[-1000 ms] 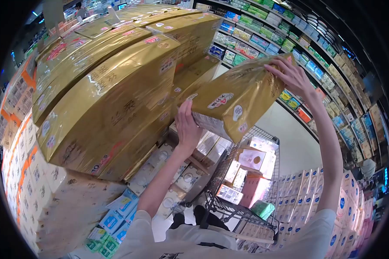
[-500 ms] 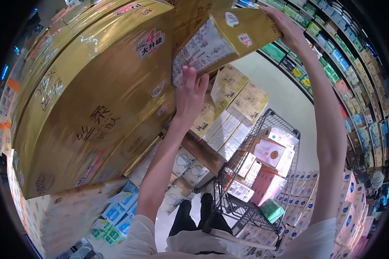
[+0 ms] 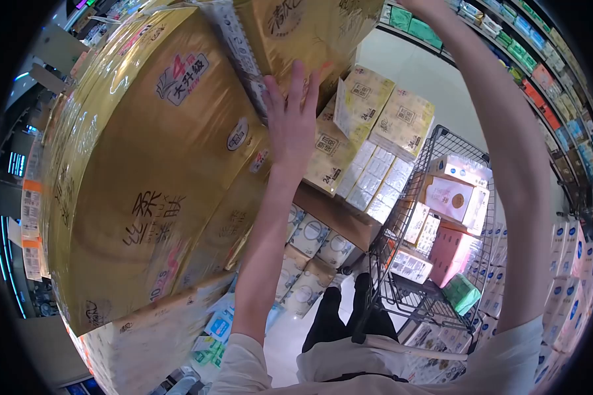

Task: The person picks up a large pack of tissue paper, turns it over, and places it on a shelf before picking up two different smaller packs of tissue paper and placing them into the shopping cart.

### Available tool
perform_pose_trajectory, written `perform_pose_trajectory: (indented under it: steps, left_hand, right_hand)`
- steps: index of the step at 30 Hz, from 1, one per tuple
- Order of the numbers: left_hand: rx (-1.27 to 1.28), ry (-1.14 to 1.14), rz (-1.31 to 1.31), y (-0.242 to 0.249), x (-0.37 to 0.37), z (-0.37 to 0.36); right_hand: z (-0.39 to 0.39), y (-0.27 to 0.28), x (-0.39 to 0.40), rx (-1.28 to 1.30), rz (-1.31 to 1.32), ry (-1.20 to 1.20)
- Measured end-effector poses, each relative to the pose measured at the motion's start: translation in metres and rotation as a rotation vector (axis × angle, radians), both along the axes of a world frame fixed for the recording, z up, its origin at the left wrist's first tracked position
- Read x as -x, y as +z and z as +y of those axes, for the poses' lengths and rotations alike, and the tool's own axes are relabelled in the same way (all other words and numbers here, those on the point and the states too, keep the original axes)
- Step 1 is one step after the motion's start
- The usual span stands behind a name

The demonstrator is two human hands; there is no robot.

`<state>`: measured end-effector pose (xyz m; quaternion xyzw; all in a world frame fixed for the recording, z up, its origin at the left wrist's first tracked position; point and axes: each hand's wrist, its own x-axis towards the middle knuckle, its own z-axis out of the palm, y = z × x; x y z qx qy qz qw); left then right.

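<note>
A gold plastic-wrapped tissue pack [image 3: 323,39] is tilted at the top centre, its printed whitish side facing left against the big gold stack. My left hand [image 3: 293,118] is open, its fingers stretched up and resting against the lower part of this pack. At the top edge, by the pack's far right end, my right hand [image 3: 423,5] is mostly cut off, with its fingers out of sight. The large stack of gold wrapped packs [image 3: 132,151] fills the left side, close beside my left hand.
Yellow tissue packs [image 3: 362,95] are piled below the held-up pack. A shopping cart [image 3: 435,141] with several boxed and wrapped goods stands right of my legs. White packs [image 3: 563,289] are stacked at lower right. Stocked shelves [image 3: 507,46] curve along the upper right.
The gold pack has swung up and left to the big stack, its printed side turned. My right hand has risen to the frame's edge. The view has shifted, moving the cart rightward.
</note>
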<state>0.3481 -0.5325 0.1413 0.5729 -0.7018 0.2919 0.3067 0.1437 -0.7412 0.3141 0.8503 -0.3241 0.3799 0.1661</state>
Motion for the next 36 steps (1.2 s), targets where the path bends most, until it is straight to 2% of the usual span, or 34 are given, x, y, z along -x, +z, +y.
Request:
perform_pose_trajectory:
  steps: [1, 2, 4, 5, 7, 8, 10, 11, 13, 14, 16, 17, 19, 23, 24, 26, 27, 29, 30, 31, 32, 33, 34, 35, 36]
  left_hand:
    - [-0.072, 0.020, -0.026, 0.008, 0.002, 0.001]
    - [-0.145, 0.039, -0.048, 0.011, 0.003, 0.002]
    - [-0.216, 0.059, -0.078, 0.011, 0.000, 0.003]
    - [-0.287, 0.079, -0.106, 0.010, -0.002, 0.002]
    - [-0.284, 0.089, -0.146, 0.006, -0.007, 0.000]
    - [-0.278, 0.109, -0.186, 0.004, -0.008, -0.001]
    - [-0.279, 0.079, -0.173, 0.003, -0.011, -0.002]
    - [-0.278, 0.053, -0.161, 0.004, -0.014, -0.001]
    - [-0.273, 0.076, -0.198, 0.007, -0.017, 0.001]
    - [-0.267, 0.093, -0.239, 0.009, -0.018, 0.002]
    - [-0.281, 0.138, -0.267, 0.012, -0.020, 0.002]
    - [-0.303, 0.181, -0.283, 0.014, -0.020, 0.003]
    - [-0.311, 0.204, -0.313, 0.017, -0.019, 0.006]
    - [-0.360, 0.260, -0.335, 0.022, -0.014, 0.012]
    - [-0.359, 0.256, -0.336, 0.020, -0.012, 0.011]
    - [-0.318, 0.330, -0.321, 0.011, -0.006, 0.010]
    - [-0.316, 0.325, -0.321, 0.012, 0.000, 0.009]
    - [-0.371, 0.340, -0.201, 0.015, 0.012, 0.011]
    - [-0.372, 0.331, -0.199, 0.017, 0.019, 0.015]
    - [-0.386, 0.214, -0.175, 0.019, 0.024, 0.023]
    - [-0.398, 0.101, -0.149, 0.021, 0.027, 0.034]
    - [-0.396, 0.099, -0.144, 0.020, 0.028, 0.049]
    - [-0.429, -0.029, -0.105, 0.016, 0.028, 0.069]
    - [-0.457, -0.161, -0.068, 0.015, 0.028, 0.083]
    - [-0.447, -0.172, -0.067, 0.016, 0.028, 0.090]
  right_hand:
    - [0.005, -0.015, -0.015, -0.020, -0.192, -0.048]
    - [-0.015, -0.044, -0.030, -0.219, -0.415, -0.060]
    - [-0.064, -0.118, -0.057, -0.096, -0.598, 0.037]
    - [-0.088, -0.154, -0.071, -0.095, -0.598, 0.030]
    - [-0.117, -0.203, -0.093, -0.695, -0.813, -0.264]
    - [-0.104, -0.200, -0.093, -0.695, -0.810, -0.267]
    - [-0.054, -0.179, -0.086, -0.859, -0.945, -0.044]
    - [-0.040, -0.163, -0.082, -0.861, -0.944, -0.041]
    - [-0.025, -0.141, -0.073, -1.462, -0.960, 0.191]
    - [-0.023, -0.144, -0.077, -1.465, -0.967, 0.194]
    - [-0.038, -0.161, -0.093, -1.379, -0.983, 0.646]
    - [-0.046, -0.171, -0.100, -1.373, -0.987, 0.651]
    - [-0.058, -0.189, -0.113, -0.993, -0.730, 0.038]
    - [-0.074, -0.202, -0.115, -0.982, -0.779, 0.145]
    - [-0.057, -0.191, -0.106, -0.981, -0.780, 0.142]
    - [0.005, -0.156, -0.081, -1.152, -0.697, 0.121]
    - [0.014, -0.158, -0.074, -1.149, -0.699, 0.116]
    - [0.026, -0.172, -0.050, -1.139, -0.402, 0.216]
    - [0.036, -0.178, -0.038, -1.142, -0.366, 0.222]
    - [0.050, -0.186, -0.025, -1.146, -0.326, 0.232]
    - [0.069, -0.198, -0.008, -1.016, -0.304, 0.234]
    - [0.093, -0.213, 0.014, -0.885, -0.280, 0.235]
    - [0.123, -0.231, 0.042, -0.696, -0.162, 0.143]
    - [0.159, -0.231, 0.070, -0.823, -0.115, 0.131]
    - [0.194, -0.229, 0.099, -0.890, -0.028, 0.060]
